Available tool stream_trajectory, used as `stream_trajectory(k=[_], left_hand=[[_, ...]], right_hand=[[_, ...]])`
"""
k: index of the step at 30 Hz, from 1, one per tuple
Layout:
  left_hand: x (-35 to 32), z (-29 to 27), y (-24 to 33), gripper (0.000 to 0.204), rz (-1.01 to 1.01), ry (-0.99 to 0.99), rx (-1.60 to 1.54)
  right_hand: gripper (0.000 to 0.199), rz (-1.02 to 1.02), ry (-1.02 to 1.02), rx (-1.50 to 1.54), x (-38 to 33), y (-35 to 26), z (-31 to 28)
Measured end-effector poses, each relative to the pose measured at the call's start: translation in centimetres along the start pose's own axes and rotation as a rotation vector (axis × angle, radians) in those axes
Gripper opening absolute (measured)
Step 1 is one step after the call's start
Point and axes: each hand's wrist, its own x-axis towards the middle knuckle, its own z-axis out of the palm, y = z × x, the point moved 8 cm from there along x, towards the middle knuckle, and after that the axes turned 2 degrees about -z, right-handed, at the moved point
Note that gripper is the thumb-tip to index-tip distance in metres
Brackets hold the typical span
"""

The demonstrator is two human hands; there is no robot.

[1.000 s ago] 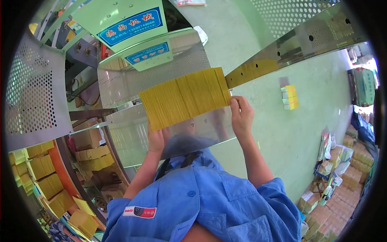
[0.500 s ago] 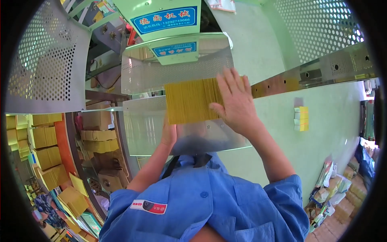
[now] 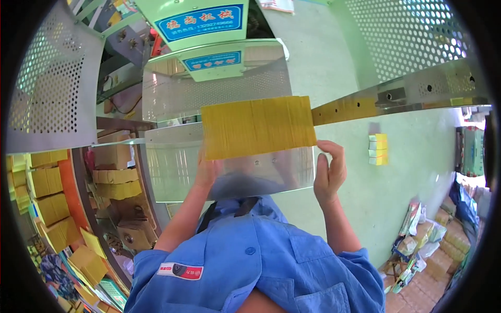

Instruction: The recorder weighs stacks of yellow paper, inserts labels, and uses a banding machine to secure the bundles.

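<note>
A long block of yellow paper-like pieces (image 3: pixel 258 128), packed edge to edge, lies crosswise over a shiny metal tray (image 3: pixel 177 180). At its left end is my left hand (image 3: pixel 207 171), whose fingers are hidden beneath or behind the block. Just off the lower right corner is my right hand (image 3: pixel 332 169), its thumb raised and its bent fingers apart from the thumb. Nothing shows between them. The fingertips come close to the corner; whether they touch it I cannot tell.
Behind the tray rises a pale green machine (image 3: pixel 195 31) with a blue label. A perforated metal rail (image 3: pixel 360 104) runs right from the block. Perforated guards (image 3: pixel 49 83) flank the machine. Yellow bundles (image 3: pixel 49 182) fill shelves at left; a small stack (image 3: pixel 378 148) stands on the floor at right.
My right hand has left the top of the block's right end and dropped to its lower right corner. The left hand stays at the left end. The whole view has shifted slightly.
</note>
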Motion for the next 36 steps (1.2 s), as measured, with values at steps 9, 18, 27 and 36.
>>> stream_trajectory(k=[9,18,27,36], left_hand=[[0.8,-0.7,1.6,0.052,0.262,0.054,0.215],[-3.1,-1.1,8.3,0.059,-0.047,-0.001,-0.175],[-2.2,-4.0,3.9,0.072,-0.351,-0.025,0.178],[-2.9,-6.1,2.8,0.065,-0.328,0.104,0.14]], right_hand=[[0.031,0.424,-0.152,0.33,-3.1,10.5,7.0],[0.026,0.337,-0.46,0.059,0.0,3.8,6.4],[0.03,0.603,-0.496,0.247,-3.5,8.3,8.6],[0.029,0.787,-0.299,0.663,-5.1,9.6,8.2]])
